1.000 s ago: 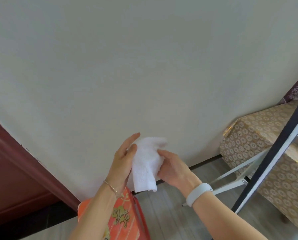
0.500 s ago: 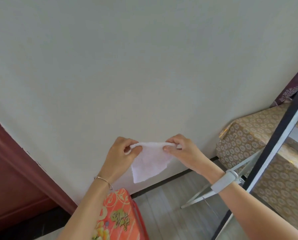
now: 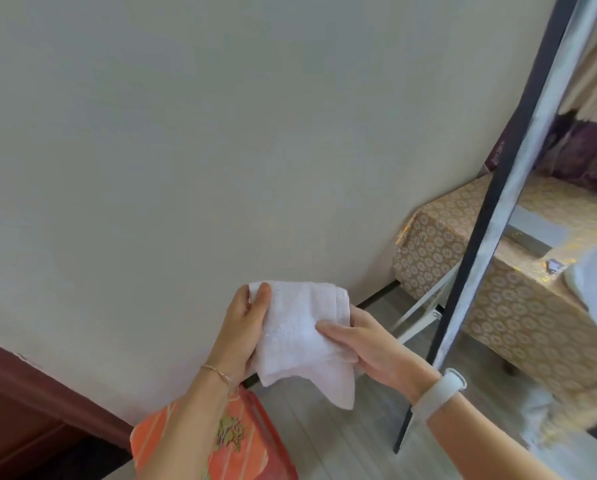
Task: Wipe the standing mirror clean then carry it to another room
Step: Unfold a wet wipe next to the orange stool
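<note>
White cloth [image 3: 302, 337] pinched by left hand [image 3: 241, 327], right hand [image 3: 373, 348].

The grey plank floor [image 3: 345, 441] carries the standing mirror [image 3: 491, 216] on its black frame and white rear legs — beside it a box-like piece in gold patterned covering [image 3: 428, 244], and an orange patterned bag [image 3: 252, 452] by the wall.

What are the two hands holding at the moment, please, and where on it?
A white cloth: the left hand pinches its upper left corner, the right hand grips its right edge.
</note>
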Available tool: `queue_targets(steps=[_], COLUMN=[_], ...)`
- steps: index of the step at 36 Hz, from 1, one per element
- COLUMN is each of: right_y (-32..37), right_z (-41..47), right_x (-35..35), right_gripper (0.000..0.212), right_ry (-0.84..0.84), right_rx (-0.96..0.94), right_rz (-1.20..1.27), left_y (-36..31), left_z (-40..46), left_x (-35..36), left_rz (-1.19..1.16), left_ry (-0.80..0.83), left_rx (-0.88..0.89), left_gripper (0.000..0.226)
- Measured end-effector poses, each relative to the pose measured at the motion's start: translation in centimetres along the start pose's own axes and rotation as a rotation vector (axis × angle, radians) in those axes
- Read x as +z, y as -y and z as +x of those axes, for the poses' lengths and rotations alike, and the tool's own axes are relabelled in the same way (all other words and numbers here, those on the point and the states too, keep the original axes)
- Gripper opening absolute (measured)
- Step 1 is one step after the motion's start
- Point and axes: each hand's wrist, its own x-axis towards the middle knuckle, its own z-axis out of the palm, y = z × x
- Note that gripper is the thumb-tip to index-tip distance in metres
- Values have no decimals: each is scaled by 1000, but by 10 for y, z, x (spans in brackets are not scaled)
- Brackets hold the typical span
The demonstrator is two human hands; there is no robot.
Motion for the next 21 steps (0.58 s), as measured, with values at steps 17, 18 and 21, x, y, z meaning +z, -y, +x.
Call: queue_targets(steps=[17,18,21], right_y=[88,96,114], right_z=[-103,-108,-120], right_x=[-162,-170,-192], right_gripper=[57,54,48], right_ry=[53,86,81], right_rx=[-309,-314,-315], right_rz=[-22,-72,-187], left_y=[-40,-44,-52], left_z=[-36,-36,-40], left_x=[138,150,192], left_rz=[-437,-394,-21], left_ry=[820,775,705], left_rx=[27,-12,22], left_gripper=[56,68,69])
